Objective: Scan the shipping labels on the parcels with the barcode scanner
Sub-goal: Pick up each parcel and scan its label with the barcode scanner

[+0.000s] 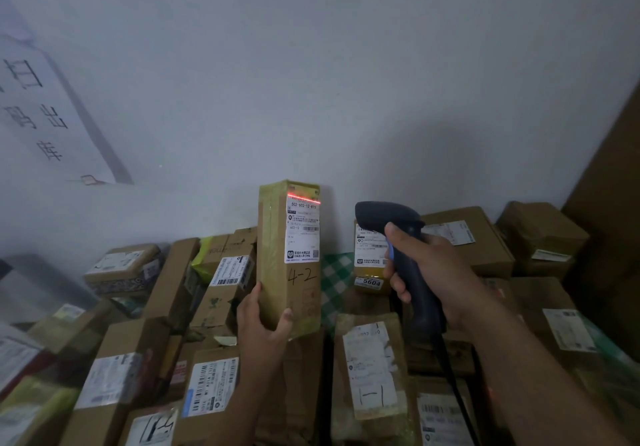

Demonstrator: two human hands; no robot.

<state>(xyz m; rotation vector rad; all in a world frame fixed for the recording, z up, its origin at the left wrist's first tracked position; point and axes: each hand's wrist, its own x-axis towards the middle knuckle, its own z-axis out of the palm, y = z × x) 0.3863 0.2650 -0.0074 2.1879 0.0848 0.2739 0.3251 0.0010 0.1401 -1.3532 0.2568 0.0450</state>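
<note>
Cardboard, tall and taped, the upright parcel (277, 265) is clasped low by the left grip (258, 324); the right grip (427, 272) curls round a dark scanner (384, 213) above heaped boxes (131, 359).

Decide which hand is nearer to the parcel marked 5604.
Right. The right hand, gripping the scanner, sits just right of the 5604 parcel; the left hand holds the upright 4-2 parcel farther left.

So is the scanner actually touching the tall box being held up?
Apart. The head view shows a gap between the scanner in the right hand and the tall box held by the left hand; only the red line lands on its label.
</note>
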